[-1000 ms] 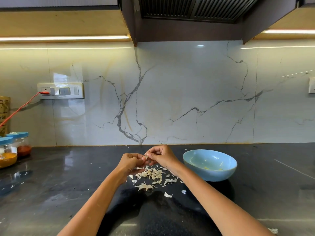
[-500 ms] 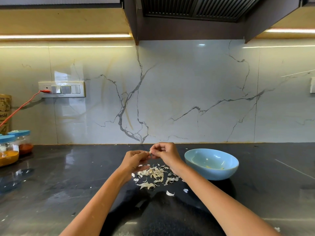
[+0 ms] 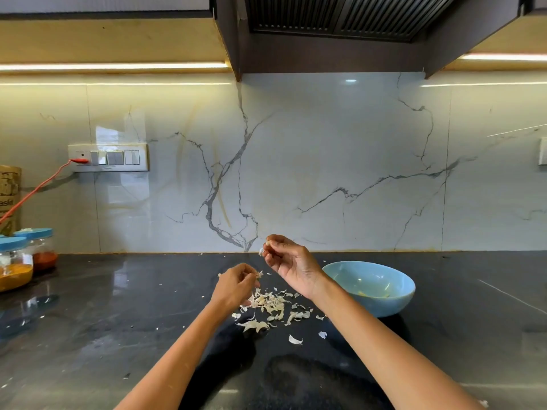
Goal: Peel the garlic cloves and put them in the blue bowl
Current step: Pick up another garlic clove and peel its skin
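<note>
Garlic clove (image 3: 268,243) is being pinched at the fingertips of the right hand (image 3: 291,266), raised above the dark countertop (image 3: 118,321) and left of the blue bowl (image 3: 370,287). The clove is too small and too covered by the fingers to give its long axis or pointing direction with certainty; a pale flap of skin is hanging from its lower left side. The right hand's fingers are curling in around the clove, palm facing the camera.

The left hand (image 3: 235,287) is sitting lower and to the left, well apart from the right hand, its fingertips pinching a small strip of peeled skin (image 3: 260,274). It is hovering just above the pile of garlic skins (image 3: 269,304) lying on the countertop between the two forearms; whether unpeeled cloves are lying among them cannot be told.

The blue bowl is resting on the countertop just right of the right wrist, showing a few small pale pieces inside.

At far left, two blue-lidded jars (image 3: 17,261) are standing near the marble backsplash (image 3: 325,173).
</note>
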